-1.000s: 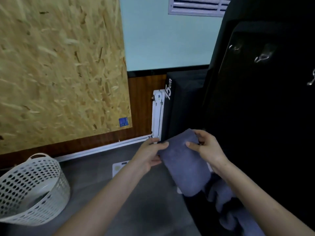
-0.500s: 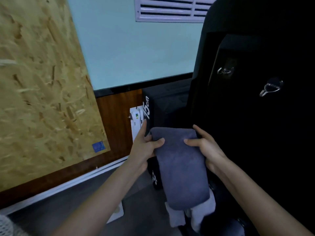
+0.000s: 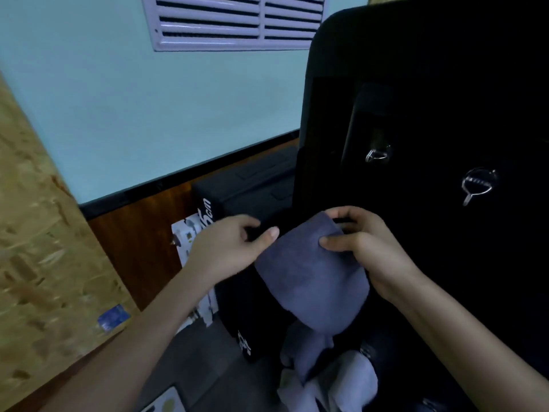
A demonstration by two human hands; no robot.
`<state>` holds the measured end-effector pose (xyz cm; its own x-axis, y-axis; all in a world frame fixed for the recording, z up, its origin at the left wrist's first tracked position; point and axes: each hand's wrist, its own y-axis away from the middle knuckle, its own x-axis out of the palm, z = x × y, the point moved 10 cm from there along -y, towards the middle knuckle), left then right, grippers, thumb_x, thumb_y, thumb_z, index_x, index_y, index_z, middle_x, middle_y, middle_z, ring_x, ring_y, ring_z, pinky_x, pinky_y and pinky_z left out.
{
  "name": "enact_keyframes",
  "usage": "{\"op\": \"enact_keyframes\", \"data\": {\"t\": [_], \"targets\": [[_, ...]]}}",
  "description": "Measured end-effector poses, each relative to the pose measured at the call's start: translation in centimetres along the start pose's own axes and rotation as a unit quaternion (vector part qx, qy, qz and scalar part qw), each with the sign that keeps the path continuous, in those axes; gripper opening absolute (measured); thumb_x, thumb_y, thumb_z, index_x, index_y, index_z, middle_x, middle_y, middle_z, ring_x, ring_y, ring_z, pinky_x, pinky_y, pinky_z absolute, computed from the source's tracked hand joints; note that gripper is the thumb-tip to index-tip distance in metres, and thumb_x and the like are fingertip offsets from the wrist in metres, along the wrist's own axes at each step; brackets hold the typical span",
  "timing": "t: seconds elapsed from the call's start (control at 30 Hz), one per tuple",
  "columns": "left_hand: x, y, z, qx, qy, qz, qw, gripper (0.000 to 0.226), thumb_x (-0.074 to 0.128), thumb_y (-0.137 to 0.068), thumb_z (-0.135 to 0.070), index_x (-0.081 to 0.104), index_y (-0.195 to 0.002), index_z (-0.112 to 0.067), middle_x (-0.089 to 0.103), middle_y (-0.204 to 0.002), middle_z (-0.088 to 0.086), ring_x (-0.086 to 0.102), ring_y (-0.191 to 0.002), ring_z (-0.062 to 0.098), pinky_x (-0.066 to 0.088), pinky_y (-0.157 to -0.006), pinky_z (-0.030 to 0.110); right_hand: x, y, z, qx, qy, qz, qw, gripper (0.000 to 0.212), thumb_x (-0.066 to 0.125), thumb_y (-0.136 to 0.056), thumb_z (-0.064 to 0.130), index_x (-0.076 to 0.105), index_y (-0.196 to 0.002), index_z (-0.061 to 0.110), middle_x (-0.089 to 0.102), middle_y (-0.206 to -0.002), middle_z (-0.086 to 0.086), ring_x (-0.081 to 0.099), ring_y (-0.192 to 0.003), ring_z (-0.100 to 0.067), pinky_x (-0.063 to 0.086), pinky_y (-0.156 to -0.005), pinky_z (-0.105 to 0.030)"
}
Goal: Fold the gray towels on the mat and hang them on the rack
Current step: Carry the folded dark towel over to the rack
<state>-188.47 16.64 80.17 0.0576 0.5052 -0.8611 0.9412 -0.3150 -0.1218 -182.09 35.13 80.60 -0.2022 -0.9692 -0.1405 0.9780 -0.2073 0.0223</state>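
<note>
Hanging looks begun: left hand (image 3: pixel 225 248) and right hand (image 3: pixel 365 248) pinch the folded grey terry towel (image 3: pixel 309 272) at its top; next it needs lifting onto the black rack (image 3: pixel 445 84).

Gray floor (image 3: pixel 208 361) — black box (image 3: pixel 252 307) standing, white card (image 3: pixel 165 404) lying on it

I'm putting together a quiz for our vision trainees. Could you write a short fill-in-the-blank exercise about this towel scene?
1. The folded gray towel is gripped near its top by ___ of the person's hands, the left hand and the right hand.
2. The metal hooks are fixed to a ___ panel behind the towel.
3. The slatted vent sits on the wall ___ the hands.

Missing words: both; black; above
</note>
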Motion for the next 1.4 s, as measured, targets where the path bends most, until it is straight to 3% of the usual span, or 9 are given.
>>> {"op": "enact_keyframes", "data": {"t": [0.07,0.17,0.27,0.37,0.5,0.73,1.0,1.2,1.4], "targets": [[-0.5,-2.5,-3.5,0.121,0.021,-0.012,0.992,0.065,0.033,-0.078,-0.077,0.053,-0.125,-0.037,0.057,-0.103,-0.008,0.055,-0.099,0.010,0.043,-0.079,0.027,-0.2,-0.5,1.8,-0.011,0.011,0.010,1.000,0.028,0.064,-0.072,-0.013,0.063,-0.085,0.012,0.068,-0.073,-0.006,0.066,-0.072,-0.019,0.048,-0.066,-0.030],[2.8,-4.0,-7.5,0.150,0.361,0.197,0.899,0.035,0.038,-0.096,-0.047,0.045,-0.130,-0.040,0.051,-0.133,-0.013,0.045,-0.124,0.002,0.033,-0.110,0.030,-0.9,-0.8,4.4,-0.026,0.013,0.012,1.000,0.023,0.062,-0.074,-0.012,0.058,-0.074,0.011,0.063,-0.061,-0.003,0.061,-0.060,-0.014,0.047,-0.060,-0.026],[4.1,-4.1,-10.1,0.147,0.524,0.303,0.782,0.035,0.030,-0.102,-0.030,0.046,-0.132,-0.034,0.045,-0.142,-0.006,0.043,-0.130,0.007,0.031,-0.112,0.031,-1.4,-0.8,6.7,-0.032,0.019,0.025,0.999,0.023,0.059,-0.074,-0.013,0.055,-0.067,0.009,0.060,-0.057,-0.002,0.060,-0.055,-0.010,0.047,-0.052,-0.018],[3.9,-4.6,-11.8,0.156,0.572,0.320,0.739,0.036,0.029,-0.102,-0.024,0.054,-0.127,-0.026,0.053,-0.136,-0.003,0.048,-0.127,0.011,0.035,-0.107,0.031,-2.6,-1.3,7.8,-0.028,0.050,0.001,0.998,0.028,0.059,-0.070,-0.014,0.053,-0.059,0.011,0.058,-0.056,-0.001,0.059,-0.057,-0.010,0.045,-0.055,-0.021],[3.1,-6.4,-12.2,0.164,0.536,0.286,0.777,0.029,0.041,-0.098,-0.022,0.060,-0.118,-0.018,0.063,-0.119,0.002,0.057,-0.114,0.016,0.043,-0.101,0.032,-4.2,-1.7,8.3,-0.020,0.076,-0.044,0.996,0.027,0.063,-0.072,-0.012,0.052,-0.064,0.012,0.055,-0.061,-0.004,0.056,-0.064,-0.017,0.044,-0.059,-0.027],[-2.4,-9.4,-15.4,0.204,0.469,0.177,0.841,0.008,0.052,-0.095,-0.018,0.047,-0.100,-0.012,0.061,-0.073,0.002,0.057,-0.060,0.006,0.044,-0.056,0.017,-8.1,-1.1,11.7,-0.084,0.119,-0.197,0.970,0.029,0.072,-0.076,0.005,0.046,-0.071,0.017,0.053,-0.066,-0.006,0.055,-0.067,-0.023,0.047,-0.063,-0.038],[-2.1,-13.5,-17.2,0.201,0.275,-0.003,0.940,0.035,0.068,-0.081,-0.042,0.039,-0.075,-0.023,0.046,-0.064,-0.005,0.046,-0.059,0.009,0.037,-0.057,0.026,-8.3,-0.3,13.8,-0.134,0.457,-0.354,0.805,0.007,0.060,-0.081,0.023,0.054,-0.085,0.024,0.064,-0.085,0.001,0.061,-0.087,-0.031,0.045,-0.071,-0.034],[-1.5,-12.5,-15.9,0.155,0.289,-0.094,0.940,0.039,0.070,-0.077,-0.046,0.043,-0.071,-0.018,0.044,-0.062,-0.007,0.046,-0.057,0.008,0.034,-0.054,0.024,-7.7,0.2,12.8,-0.155,0.513,-0.378,0.755,0.008,0.052,-0.089,0.023,0.058,-0.093,0.019,0.063,-0.078,-0.005,0.060,-0.076,-0.033,0.038,-0.061,-0.031],[1.7,-12.0,-14.5,0.082,0.411,0.013,0.908,0.039,0.071,-0.079,-0.037,0.042,-0.065,-0.016,0.044,-0.057,-0.005,0.047,-0.056,0.009,0.038,-0.054,0.022,-8.1,0.2,11.7,-0.170,0.465,-0.346,0.797,0.013,0.054,-0.088,0.021,0.067,-0.086,0.019,0.069,-0.082,-0.004,0.063,-0.080,-0.028,0.048,-0.072,-0.035]]}}
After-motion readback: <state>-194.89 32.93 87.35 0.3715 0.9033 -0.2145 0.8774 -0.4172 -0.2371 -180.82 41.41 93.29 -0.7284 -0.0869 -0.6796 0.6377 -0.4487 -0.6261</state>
